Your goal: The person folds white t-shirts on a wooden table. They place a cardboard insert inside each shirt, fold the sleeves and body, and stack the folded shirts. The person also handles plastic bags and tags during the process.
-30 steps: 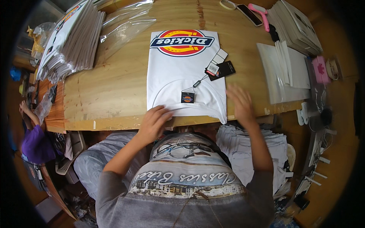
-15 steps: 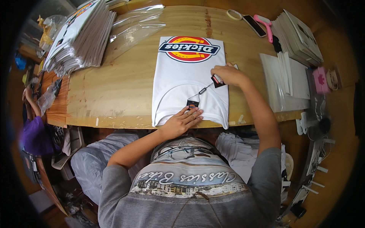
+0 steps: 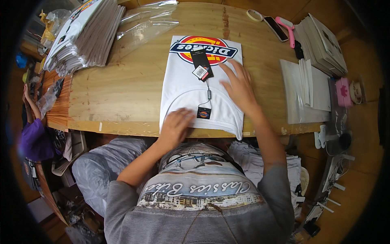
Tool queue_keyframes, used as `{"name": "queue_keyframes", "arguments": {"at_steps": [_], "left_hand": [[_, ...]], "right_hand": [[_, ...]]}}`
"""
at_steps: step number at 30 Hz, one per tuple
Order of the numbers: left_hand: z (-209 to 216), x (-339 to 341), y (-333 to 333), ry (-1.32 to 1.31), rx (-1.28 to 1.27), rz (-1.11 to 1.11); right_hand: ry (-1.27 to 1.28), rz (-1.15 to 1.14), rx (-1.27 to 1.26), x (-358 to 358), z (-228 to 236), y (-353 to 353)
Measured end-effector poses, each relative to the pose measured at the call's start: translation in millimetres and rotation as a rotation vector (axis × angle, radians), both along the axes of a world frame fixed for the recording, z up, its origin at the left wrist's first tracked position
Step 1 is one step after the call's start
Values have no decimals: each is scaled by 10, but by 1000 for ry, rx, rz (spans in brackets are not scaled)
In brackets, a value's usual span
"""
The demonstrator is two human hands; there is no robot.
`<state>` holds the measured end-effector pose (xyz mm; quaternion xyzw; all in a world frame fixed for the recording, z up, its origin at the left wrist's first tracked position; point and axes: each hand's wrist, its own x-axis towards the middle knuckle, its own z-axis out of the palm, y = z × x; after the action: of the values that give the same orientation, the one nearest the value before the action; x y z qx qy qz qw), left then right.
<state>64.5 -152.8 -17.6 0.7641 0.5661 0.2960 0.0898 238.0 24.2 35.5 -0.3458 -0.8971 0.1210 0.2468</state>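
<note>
In front of me a folded white T-shirt lies on the table, its neckline toward me and a red, yellow and navy printed logo at its far end. A black hang tag with a white barcode sticker rests across the shirt and partly over the logo. Its cord runs down to the black neck label. My right hand, fingers spread, is over the shirt's right side, beside the tag and holding nothing. Near the lower left of the collar is my left hand; motion blurs its fingers, and nothing shows in it.
A tall stack of folded white shirts stands at the left, with clear plastic bags beside it. Along the right lie a tape roll, a phone, a pink-handled tool and white packets. At far left, another person's purple sleeve shows.
My right hand has let go of the hang tag, which now lies on the shirt nearer the logo. My left hand has moved left, off the neck label.
</note>
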Motion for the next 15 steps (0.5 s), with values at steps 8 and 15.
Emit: {"name": "queue_keyframes", "arguments": {"at_steps": [8,15], "left_hand": [[58,-175,-111,-220,-450,746],[-57,-386,-38,-332,-710,645]], "right_hand": [[323,-471,-765,928,-619,-989],[731,-433,-1545,959,-557,-659]]}}
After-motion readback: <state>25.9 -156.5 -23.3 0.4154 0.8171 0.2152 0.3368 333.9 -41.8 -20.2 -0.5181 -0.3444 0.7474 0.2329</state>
